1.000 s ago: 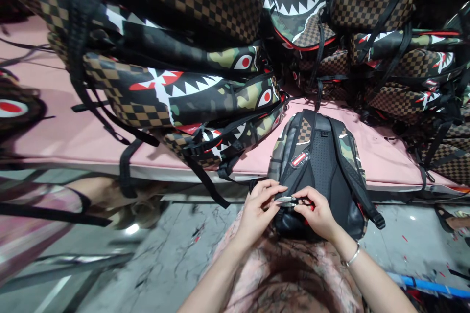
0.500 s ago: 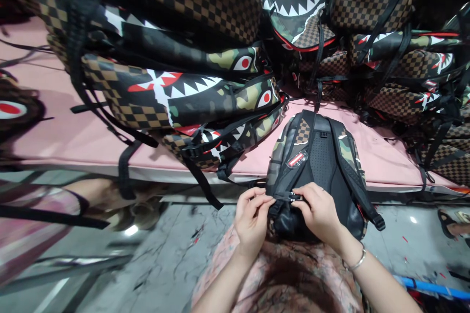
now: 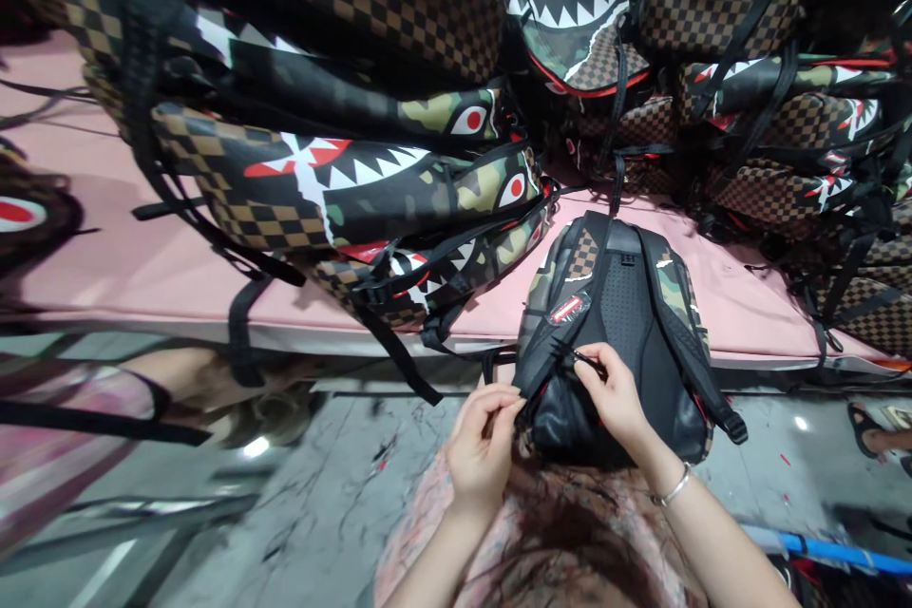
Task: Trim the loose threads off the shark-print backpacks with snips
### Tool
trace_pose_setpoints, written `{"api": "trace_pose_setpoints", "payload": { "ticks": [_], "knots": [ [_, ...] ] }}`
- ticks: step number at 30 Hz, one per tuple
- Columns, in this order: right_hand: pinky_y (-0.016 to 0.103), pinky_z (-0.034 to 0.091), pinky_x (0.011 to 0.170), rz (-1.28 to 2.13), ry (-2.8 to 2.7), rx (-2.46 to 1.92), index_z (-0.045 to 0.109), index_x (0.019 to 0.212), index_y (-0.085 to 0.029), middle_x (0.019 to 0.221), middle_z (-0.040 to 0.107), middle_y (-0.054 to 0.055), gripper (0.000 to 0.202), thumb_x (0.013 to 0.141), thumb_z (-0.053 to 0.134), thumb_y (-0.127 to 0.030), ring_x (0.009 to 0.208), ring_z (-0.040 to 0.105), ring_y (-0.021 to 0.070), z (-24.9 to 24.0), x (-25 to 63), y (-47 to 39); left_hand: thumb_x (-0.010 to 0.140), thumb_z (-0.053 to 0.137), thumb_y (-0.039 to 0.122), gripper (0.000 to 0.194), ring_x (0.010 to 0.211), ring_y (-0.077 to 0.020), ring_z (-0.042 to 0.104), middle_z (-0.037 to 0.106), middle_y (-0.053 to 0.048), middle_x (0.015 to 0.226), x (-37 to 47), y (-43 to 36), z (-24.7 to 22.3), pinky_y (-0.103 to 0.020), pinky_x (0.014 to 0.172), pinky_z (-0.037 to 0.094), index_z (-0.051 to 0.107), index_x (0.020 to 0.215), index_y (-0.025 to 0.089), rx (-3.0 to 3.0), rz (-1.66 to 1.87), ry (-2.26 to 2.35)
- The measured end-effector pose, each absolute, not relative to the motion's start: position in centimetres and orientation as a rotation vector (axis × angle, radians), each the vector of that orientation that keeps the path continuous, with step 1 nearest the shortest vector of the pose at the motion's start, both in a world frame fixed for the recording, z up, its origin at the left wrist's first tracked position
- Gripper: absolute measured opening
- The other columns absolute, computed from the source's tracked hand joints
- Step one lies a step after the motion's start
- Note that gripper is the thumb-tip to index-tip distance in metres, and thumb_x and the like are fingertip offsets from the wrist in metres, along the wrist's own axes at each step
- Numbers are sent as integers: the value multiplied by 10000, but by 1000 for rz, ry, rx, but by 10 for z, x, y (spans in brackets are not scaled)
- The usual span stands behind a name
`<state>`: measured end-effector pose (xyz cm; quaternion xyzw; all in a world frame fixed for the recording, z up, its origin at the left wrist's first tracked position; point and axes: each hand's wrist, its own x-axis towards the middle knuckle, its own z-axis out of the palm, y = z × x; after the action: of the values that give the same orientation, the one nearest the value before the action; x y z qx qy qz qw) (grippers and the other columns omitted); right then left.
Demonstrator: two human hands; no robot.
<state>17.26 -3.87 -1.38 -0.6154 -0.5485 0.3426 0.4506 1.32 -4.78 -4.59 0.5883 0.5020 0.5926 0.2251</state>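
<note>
A black backpack point(image 3: 627, 304) with camouflage and brown checkered panels stands with its back panel and shoulder straps toward me, on the near edge of a pink tabletop. My left hand point(image 3: 481, 437) pinches at the lower end of the left shoulder strap point(image 3: 536, 369); its fingertips partly hide what they hold. My right hand point(image 3: 614, 394) is closed on a small black tool point(image 3: 585, 358), held over the same strap; its exact kind is hard to make out. A red-and-white label point(image 3: 568, 309) in clear plastic lies on that strap, above my hands.
Stacked backpacks point(image 3: 377, 190) with shark-mouth prints rise at the left. More backpacks point(image 3: 784, 133) are piled at the right on the pink table point(image 3: 741, 304). Another person's arm point(image 3: 185, 375) shows at the left edge. Scraps litter the grey floor point(image 3: 342, 494).
My right hand has lifted slightly away from my left, with the black tool now showing above the strap. The left hand has shifted a little left and down. The label has turned slightly.
</note>
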Motion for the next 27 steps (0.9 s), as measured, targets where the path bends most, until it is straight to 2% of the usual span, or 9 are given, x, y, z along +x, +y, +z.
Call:
{"api": "trace_pose_setpoints", "payload": {
  "ticks": [4,8,10,13,16,19,21,24,27],
  "knots": [
    [226,392,579,1194,-1183,-1439,567,678,-157,620,556,-27,177,663,623,-324,587,497,114,-22,154,-32,762,557,141,69,771,-156,608,635,-10,760,13,-61,-46,-349,803,478,592,739,196,1788,1568,1245],
    [198,298,466,1379,-956,-1322,488,567,-164,495,426,-72,295,613,656,-402,455,346,61,-19,144,-26,750,551,137,129,962,-229,580,653,-16,734,4,-73,-44,-454,940,376,597,656,212,2001,1400,1017],
    [191,222,422,1398,-894,-1313,443,544,-172,468,358,-91,349,591,680,-424,425,268,44,-20,146,-26,782,508,169,164,987,-236,564,643,-29,741,-2,-73,-45,-424,900,400,583,640,208,1827,1442,1140],
    [195,149,396,1424,-875,-1310,406,548,-178,468,314,-100,389,600,690,-438,413,213,36,-25,151,-29,763,551,249,92,836,-183,579,614,-41,868,-4,-63,-43,-329,767,452,594,828,199,1381,1488,1366],
    [192,130,389,1463,-873,-1301,394,578,-182,478,284,-104,399,621,692,-444,410,192,33,-28,154,-36,656,646,289,350,686,-144,547,598,-26,822,2,-48,-37,-261,634,438,577,980,177,1139,1244,1309],
    [187,122,392,1483,-845,-1318,419,618,-175,498,276,-104,395,626,703,-449,417,175,28,-31,155,-43,625,641,298,178,578,-110,469,533,15,621,10,-37,-35,-224,563,371,600,707,145,1082,1026,1208],
    [183,122,392,1495,-814,-1339,430,634,-171,508,267,-104,404,613,722,-449,419,176,25,-35,156,-44,645,601,314,203,525,-91,407,456,34,530,12,-32,-38,-214,522,324,527,554,147,1068,1001,1184],
    [172,119,390,1512,-766,-1330,427,648,-172,513,240,-111,422,595,743,-448,422,163,21,-42,157,-45,683,534,373,269,436,-73,310,361,61,461,15,-29,-48,-211,440,239,457,528,167,1051,1020,1203],
    [163,116,383,1543,-716,-1328,423,645,-175,499,233,-118,455,553,764,-461,410,157,16,-47,156,-45,698,506,382,279,437,-79,317,365,56,462,15,-30,-55,-215,444,240,449,524,171,1069,1045,1226]
  ]
}}
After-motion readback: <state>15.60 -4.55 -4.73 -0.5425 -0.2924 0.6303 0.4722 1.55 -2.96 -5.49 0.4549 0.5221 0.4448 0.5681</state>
